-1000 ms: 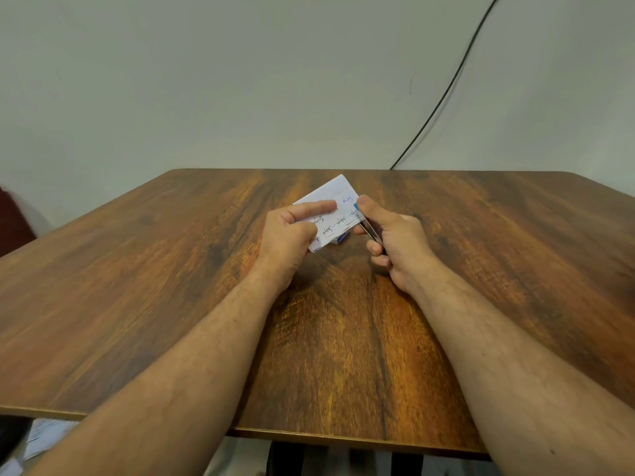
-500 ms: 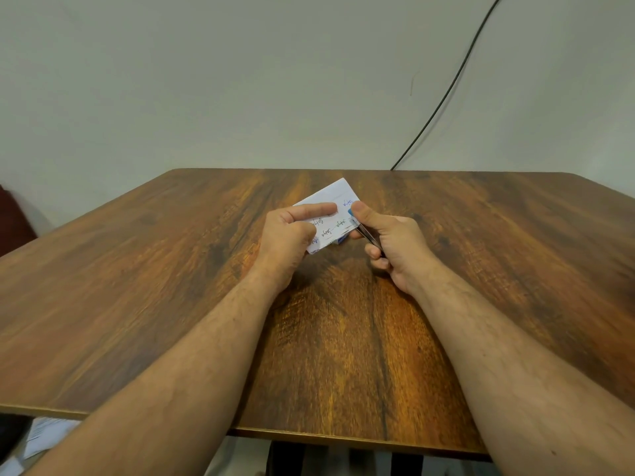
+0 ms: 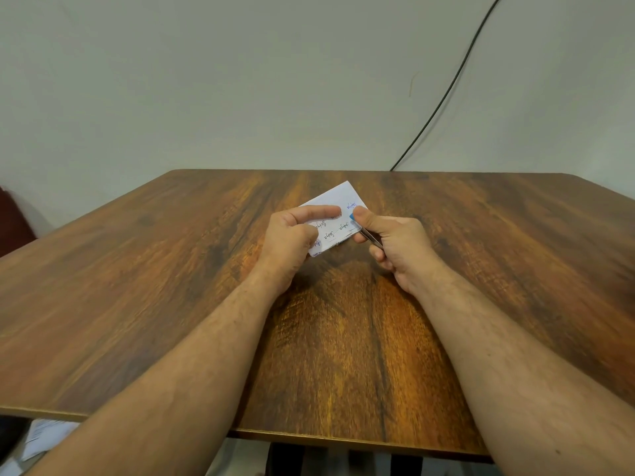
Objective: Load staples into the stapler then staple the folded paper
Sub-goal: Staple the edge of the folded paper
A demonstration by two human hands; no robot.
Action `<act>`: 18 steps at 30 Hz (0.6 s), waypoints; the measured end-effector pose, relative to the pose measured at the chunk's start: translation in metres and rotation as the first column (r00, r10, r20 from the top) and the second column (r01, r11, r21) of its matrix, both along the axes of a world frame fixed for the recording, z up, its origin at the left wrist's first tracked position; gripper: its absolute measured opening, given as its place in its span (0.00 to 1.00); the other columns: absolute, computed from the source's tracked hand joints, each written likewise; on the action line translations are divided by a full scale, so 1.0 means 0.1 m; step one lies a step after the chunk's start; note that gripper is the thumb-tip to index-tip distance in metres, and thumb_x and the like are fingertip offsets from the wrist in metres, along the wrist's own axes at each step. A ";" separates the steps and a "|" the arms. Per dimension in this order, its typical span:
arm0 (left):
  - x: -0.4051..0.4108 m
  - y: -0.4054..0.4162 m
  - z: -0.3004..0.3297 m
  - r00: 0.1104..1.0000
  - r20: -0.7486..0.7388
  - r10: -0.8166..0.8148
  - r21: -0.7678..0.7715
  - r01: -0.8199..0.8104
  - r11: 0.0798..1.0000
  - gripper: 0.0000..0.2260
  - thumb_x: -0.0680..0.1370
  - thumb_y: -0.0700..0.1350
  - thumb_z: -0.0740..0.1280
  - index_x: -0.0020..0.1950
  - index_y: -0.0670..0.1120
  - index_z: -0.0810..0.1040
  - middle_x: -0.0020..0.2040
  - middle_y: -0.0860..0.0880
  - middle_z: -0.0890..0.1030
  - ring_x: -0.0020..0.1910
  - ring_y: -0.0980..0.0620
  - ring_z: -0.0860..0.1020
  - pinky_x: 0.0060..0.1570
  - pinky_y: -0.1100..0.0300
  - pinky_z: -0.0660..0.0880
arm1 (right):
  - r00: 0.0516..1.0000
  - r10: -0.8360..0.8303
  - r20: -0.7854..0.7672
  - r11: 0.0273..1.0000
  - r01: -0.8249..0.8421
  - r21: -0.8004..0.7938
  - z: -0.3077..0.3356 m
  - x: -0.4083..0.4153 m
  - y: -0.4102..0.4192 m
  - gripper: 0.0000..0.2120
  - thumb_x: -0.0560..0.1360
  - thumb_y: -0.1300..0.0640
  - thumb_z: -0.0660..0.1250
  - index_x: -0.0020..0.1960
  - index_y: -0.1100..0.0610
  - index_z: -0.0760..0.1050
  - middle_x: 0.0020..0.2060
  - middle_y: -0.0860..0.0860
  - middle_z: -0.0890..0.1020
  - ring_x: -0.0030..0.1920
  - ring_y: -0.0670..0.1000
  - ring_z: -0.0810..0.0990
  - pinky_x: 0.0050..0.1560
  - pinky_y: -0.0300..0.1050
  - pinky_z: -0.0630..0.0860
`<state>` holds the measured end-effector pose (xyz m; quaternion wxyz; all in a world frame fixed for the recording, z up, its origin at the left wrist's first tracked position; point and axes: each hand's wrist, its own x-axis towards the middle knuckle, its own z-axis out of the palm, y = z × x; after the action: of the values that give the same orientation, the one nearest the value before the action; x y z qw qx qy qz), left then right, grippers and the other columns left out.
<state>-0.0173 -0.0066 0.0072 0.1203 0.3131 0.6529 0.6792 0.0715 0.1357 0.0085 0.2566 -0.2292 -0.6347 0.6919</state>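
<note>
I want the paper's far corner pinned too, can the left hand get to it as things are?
Probably yes: the left hand already grips the folded paper, and nothing lies between its forefinger and that corner.

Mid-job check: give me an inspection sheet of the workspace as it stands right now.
Surface: wooden table, dark grain, bare where visible.
Job's things: folded paper with handwriting, held above the table; small blue and metal stapler at its right edge, mostly hidden.
Clutter: nothing seen on the table.
Hands: left hand pinches the paper; right hand grips the stapler, thumb on its blue tip.
Cables: black cable runs down the wall behind the table.
Surroundings: plain wall; papers on the floor, lower left.
</note>
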 end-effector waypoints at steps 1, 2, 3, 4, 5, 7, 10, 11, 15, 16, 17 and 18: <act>-0.01 0.00 0.00 1.000 -0.008 0.009 0.010 -0.009 1.000 0.24 0.71 0.25 0.58 0.55 0.44 0.86 0.61 0.38 0.80 0.30 0.60 0.80 0.24 0.70 0.69 | 1.000 -0.003 -0.004 1.000 0.003 -0.009 0.00 -0.01 -0.01 0.16 0.74 0.47 0.75 0.51 0.61 0.83 0.35 0.53 0.84 0.23 0.46 0.66 0.19 0.35 0.58; -0.03 0.01 -0.01 0.999 -0.017 0.032 0.029 -0.032 0.999 0.23 0.71 0.27 0.59 0.57 0.44 0.85 0.60 0.38 0.80 0.30 0.60 0.80 0.25 0.70 0.70 | 1.000 -0.011 -0.014 1.000 0.011 -0.027 0.00 -0.01 -0.02 0.16 0.74 0.47 0.75 0.50 0.61 0.83 0.35 0.53 0.84 0.23 0.46 0.66 0.19 0.35 0.57; -0.08 0.02 -0.04 0.996 -0.039 0.074 0.054 -0.072 0.996 0.22 0.71 0.30 0.61 0.58 0.46 0.85 0.59 0.39 0.80 0.33 0.59 0.81 0.28 0.69 0.72 | 0.999 -0.018 -0.028 0.999 0.017 -0.048 0.00 -0.02 -0.02 0.16 0.73 0.47 0.76 0.50 0.61 0.83 0.35 0.53 0.84 0.22 0.46 0.66 0.20 0.35 0.57; -0.12 0.03 -0.06 0.989 -0.074 0.127 0.073 -0.122 0.990 0.22 0.70 0.35 0.63 0.59 0.50 0.85 0.60 0.41 0.80 0.40 0.57 0.82 0.33 0.67 0.76 | 0.999 -0.020 -0.036 0.998 0.017 -0.064 0.00 -0.03 -0.02 0.17 0.73 0.47 0.76 0.50 0.61 0.83 0.36 0.53 0.84 0.22 0.45 0.66 0.19 0.35 0.57; -0.15 0.03 -0.09 0.976 -0.118 0.185 0.072 -0.177 0.982 0.21 0.70 0.40 0.65 0.60 0.54 0.84 0.61 0.44 0.80 0.48 0.54 0.83 0.40 0.61 0.80 | 0.999 -0.012 -0.033 0.998 0.010 -0.067 0.00 -0.03 -0.02 0.17 0.73 0.46 0.76 0.51 0.61 0.83 0.36 0.53 0.84 0.22 0.45 0.66 0.19 0.35 0.58; -0.17 0.03 -0.10 0.940 -0.207 0.273 0.018 -0.275 0.961 0.17 0.74 0.47 0.69 0.62 0.56 0.82 0.60 0.50 0.82 0.55 0.53 0.82 0.51 0.55 0.81 | 1.000 0.021 0.002 0.999 -0.021 -0.031 -0.01 -0.03 -0.03 0.17 0.73 0.47 0.76 0.50 0.60 0.83 0.36 0.53 0.84 0.22 0.45 0.66 0.19 0.35 0.58; -0.17 0.04 -0.10 0.876 -0.316 0.365 -0.058 -0.402 0.914 0.11 0.78 0.49 0.68 0.59 0.53 0.84 0.51 0.57 0.85 0.47 0.59 0.82 0.47 0.59 0.79 | 0.997 0.048 0.059 0.997 -0.051 0.060 -0.03 -0.04 -0.05 0.15 0.73 0.47 0.76 0.48 0.60 0.84 0.36 0.53 0.84 0.23 0.46 0.66 0.20 0.36 0.59; -0.15 0.04 -0.10 0.851 -0.357 0.386 -0.082 -0.440 0.894 0.11 0.78 0.50 0.67 0.58 0.54 0.84 0.49 0.58 0.85 0.45 0.60 0.82 0.46 0.57 0.80 | 0.997 0.048 0.060 0.996 -0.052 0.072 -0.03 -0.04 -0.06 0.15 0.73 0.48 0.76 0.47 0.60 0.84 0.36 0.54 0.84 0.23 0.46 0.65 0.20 0.36 0.59; -0.21 0.01 -0.11 0.823 -0.361 0.439 -0.218 -0.532 0.818 0.16 0.77 0.47 0.64 0.64 0.56 0.76 0.54 0.54 0.83 0.49 0.55 0.80 0.43 0.54 0.79 | 0.999 0.035 0.039 0.997 -0.038 0.063 -0.04 -0.05 -0.04 0.12 0.74 0.51 0.75 0.49 0.60 0.84 0.39 0.55 0.83 0.24 0.46 0.67 0.21 0.37 0.60; -0.23 -0.01 -0.12 0.819 -0.341 0.462 -0.270 -0.556 0.786 0.19 0.75 0.46 0.63 0.65 0.56 0.74 0.54 0.52 0.82 0.50 0.52 0.80 0.43 0.54 0.77 | 0.999 0.029 0.029 0.997 -0.030 0.064 -0.05 -0.05 -0.03 0.10 0.74 0.53 0.75 0.49 0.60 0.83 0.39 0.56 0.83 0.25 0.46 0.67 0.22 0.37 0.60; -0.24 -0.03 -0.12 0.811 -0.333 0.482 -0.329 -0.579 0.746 0.21 0.72 0.46 0.62 0.66 0.55 0.73 0.55 0.51 0.82 0.53 0.48 0.79 0.46 0.53 0.76 | 1.000 0.024 0.019 0.997 -0.025 0.067 -0.06 -0.05 -0.04 0.08 0.74 0.55 0.74 0.49 0.60 0.83 0.40 0.56 0.82 0.25 0.47 0.67 0.22 0.37 0.59; -0.26 -0.04 -0.14 0.803 -0.341 0.489 -0.389 -0.594 0.704 0.23 0.70 0.46 0.61 0.66 0.54 0.72 0.57 0.50 0.82 0.56 0.46 0.78 0.52 0.50 0.75 | 1.000 0.021 0.014 0.997 -0.022 0.070 -0.06 -0.05 -0.04 0.07 0.74 0.58 0.73 0.50 0.59 0.83 0.40 0.56 0.81 0.26 0.47 0.67 0.23 0.37 0.59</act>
<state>-0.0432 -0.0106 -0.0067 -0.0827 0.1368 0.8712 0.4641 0.0665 0.1315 0.0028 0.2527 -0.2177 -0.6629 0.6703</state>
